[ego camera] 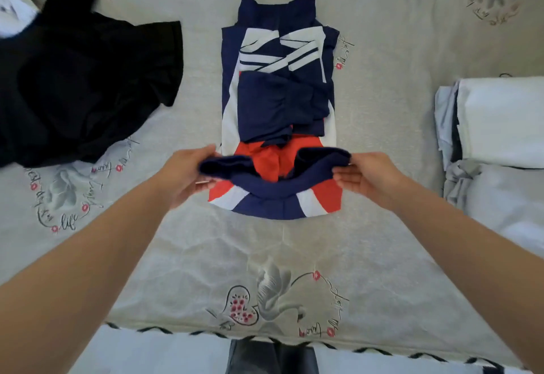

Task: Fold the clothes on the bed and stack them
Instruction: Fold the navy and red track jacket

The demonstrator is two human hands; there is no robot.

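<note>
Garment: navy, red and white striped sports top (279,85), soft knit, lying lengthwise mid-bed (382,126), sleeves already crossed in over the body.
Near end: navy ribbed band lifted off the bedspread, sagging between my two grips.
Left hand (188,172): fingers curled round the left end of the band, pinching it.
Right hand (362,175): pinches the right end, thumb on top.
Handling: I judge it light, limp, slightly slippery; it droops wherever unsupported, so hold at both outer corners.
Next step, my estimate: carry the near end up toward the far hem, halving it.
Unfolded: crumpled black cotton garment (79,85), far left.
Stack: folded white and pale grey clothes (500,120), right edge.
</note>
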